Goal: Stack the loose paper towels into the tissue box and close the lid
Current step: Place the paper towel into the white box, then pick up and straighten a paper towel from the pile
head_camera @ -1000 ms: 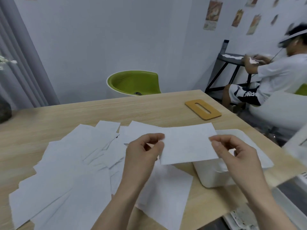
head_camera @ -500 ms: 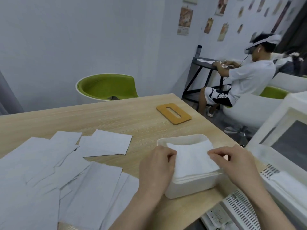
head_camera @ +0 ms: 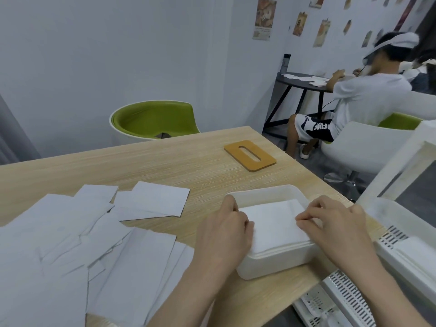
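Under my fingers (head_camera: 243, 224) I see soft white paper, matt and faintly embossed: the stack of towels (head_camera: 274, 226) filling the tissue box (head_camera: 276, 265). The box looks like smooth white plastic with a dull satin finish. Left of my fingers, the loose paper towels (head_camera: 70, 244) are thin, matt and lightly creased. The surface (head_camera: 165, 166) is pale wood-grain, matt, with fine streaks. Beyond my fingers, the lid (head_camera: 250, 156) looks like smooth tan wood. To the right of my fingers I see a glossy white plastic crate (head_camera: 349, 296) with slotted walls.
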`<state>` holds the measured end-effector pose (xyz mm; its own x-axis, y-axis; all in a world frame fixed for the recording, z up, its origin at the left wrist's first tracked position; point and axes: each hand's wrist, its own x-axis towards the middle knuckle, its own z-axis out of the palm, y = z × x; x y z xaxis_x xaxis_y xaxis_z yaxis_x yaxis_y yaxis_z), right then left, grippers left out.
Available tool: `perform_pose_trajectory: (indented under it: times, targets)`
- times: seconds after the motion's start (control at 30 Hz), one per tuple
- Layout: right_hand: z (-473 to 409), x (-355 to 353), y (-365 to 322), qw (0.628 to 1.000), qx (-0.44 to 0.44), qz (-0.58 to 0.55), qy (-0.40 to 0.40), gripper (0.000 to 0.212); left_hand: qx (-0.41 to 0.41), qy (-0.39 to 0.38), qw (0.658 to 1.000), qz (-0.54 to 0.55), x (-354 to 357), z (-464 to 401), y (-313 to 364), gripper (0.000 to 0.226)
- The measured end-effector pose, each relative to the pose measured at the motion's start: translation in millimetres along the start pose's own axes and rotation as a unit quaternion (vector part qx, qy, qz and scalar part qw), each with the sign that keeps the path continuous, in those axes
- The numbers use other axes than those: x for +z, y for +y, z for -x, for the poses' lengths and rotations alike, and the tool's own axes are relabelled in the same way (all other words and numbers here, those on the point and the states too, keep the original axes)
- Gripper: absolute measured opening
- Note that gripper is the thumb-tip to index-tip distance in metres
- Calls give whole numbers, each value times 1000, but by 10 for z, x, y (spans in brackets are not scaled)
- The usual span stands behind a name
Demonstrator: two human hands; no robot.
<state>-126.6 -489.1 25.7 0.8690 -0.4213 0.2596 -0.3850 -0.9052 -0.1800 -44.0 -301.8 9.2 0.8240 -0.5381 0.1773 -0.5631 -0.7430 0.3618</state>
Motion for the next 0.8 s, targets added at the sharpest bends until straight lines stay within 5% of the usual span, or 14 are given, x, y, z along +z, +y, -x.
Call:
perform_pose_trajectory:
  times: [0.33,0.8]
  targets:
    - [96,-56,-88,998,7,55,-41,43,67,-15,997,26,35,56,-82,46]
    - [271,-118,-415,992,-29,-92,85,16,40,71,986,147,-120,283,-228,30]
